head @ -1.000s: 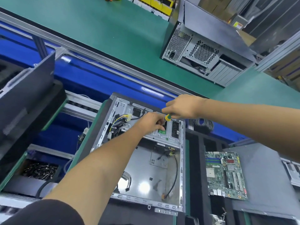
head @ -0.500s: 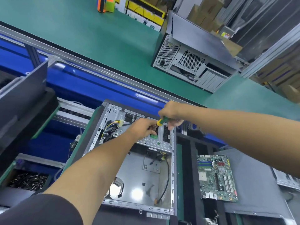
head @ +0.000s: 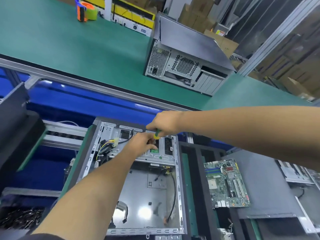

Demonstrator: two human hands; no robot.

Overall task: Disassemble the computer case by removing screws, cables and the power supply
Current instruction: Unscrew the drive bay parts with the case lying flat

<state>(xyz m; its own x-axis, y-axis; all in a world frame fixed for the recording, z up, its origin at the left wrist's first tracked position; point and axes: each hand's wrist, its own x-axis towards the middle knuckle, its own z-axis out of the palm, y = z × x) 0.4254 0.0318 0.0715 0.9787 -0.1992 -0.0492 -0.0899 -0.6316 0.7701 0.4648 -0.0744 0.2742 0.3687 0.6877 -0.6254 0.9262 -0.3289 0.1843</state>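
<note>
I'm seeing a green bench [head: 69,49] stretching across the upper frame, cardboard boxes [head: 199,9] stacking upper right, blue rails [head: 83,103] running mid-left.

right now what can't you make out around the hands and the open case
1. Screwdriver: head view shows only its green-yellow handle; the right hand and left hand hide the tip.
2. Any screw being worked: covered by the left hand's fingers.
3. Bin at lower left: cut by the frame edge, its dark contents too small to identify.
4. Motherboard markings: too small to read.
</note>
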